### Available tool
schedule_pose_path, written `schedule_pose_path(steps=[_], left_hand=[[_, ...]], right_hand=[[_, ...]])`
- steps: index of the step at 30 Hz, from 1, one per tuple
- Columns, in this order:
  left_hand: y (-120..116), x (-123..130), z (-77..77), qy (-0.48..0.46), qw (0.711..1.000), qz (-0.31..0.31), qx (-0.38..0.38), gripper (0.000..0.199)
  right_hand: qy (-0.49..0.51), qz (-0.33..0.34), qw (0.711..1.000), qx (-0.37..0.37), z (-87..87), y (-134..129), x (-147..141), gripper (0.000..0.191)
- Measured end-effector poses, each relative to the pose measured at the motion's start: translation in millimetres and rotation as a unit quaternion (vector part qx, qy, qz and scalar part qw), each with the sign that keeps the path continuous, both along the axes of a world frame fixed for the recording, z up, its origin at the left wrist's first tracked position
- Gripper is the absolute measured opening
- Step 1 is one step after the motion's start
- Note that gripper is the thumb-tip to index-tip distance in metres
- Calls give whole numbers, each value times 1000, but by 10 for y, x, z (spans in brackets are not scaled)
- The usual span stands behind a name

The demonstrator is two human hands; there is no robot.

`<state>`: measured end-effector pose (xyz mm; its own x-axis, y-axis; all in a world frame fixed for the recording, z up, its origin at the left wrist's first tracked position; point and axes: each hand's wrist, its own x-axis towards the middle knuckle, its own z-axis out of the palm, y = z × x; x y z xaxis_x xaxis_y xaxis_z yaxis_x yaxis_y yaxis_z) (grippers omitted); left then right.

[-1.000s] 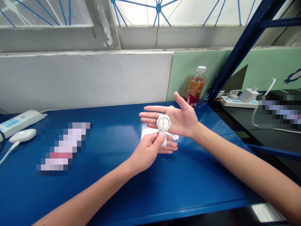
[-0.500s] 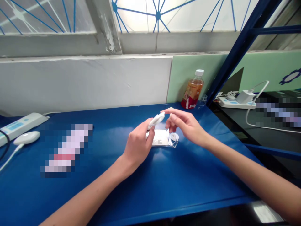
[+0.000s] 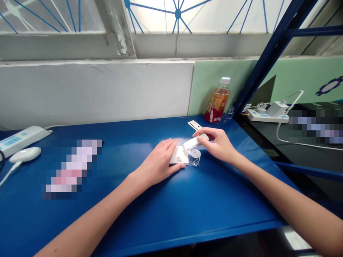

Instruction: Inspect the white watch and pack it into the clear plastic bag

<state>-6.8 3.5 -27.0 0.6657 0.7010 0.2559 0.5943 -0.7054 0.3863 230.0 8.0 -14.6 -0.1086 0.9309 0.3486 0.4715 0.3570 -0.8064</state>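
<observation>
My right hand pinches a small white oblong piece between thumb and fingers, its left end over a flat white box or card. My left hand lies low at the left of that flat white thing, fingers stretched along the far side and thumb along the near edge; whether it grips cannot be told. Beside it rests a clear round piece with a bead chain, in what looks like clear plastic. Behind my right fingers, a narrow white strip with a dark slot lies on the table.
On the blue table a blurred-out phone-like object lies left, near a white mouse-shaped device and a power strip. A drink bottle stands at the back by a blue metal post.
The white piece has passed from my left hand to my right. My left hand has lowered to the flat white thing and spread its fingers. The narrow strip now shows behind.
</observation>
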Motion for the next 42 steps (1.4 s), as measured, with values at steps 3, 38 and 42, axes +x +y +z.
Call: schedule_pose_path(steps=[3,38,42], left_hand=[[18,-28,24,19,1000,-7,-19,55],[80,-129,-98,6,999,19,37,55],[87,-130,-114,7,999,17,42,55]], right_hand=[[-60,-22,998,17,-48,40,50,18],[-325,226,902,172,-26,74,260,19],[-315,215,903,198,-109,70,186,20]])
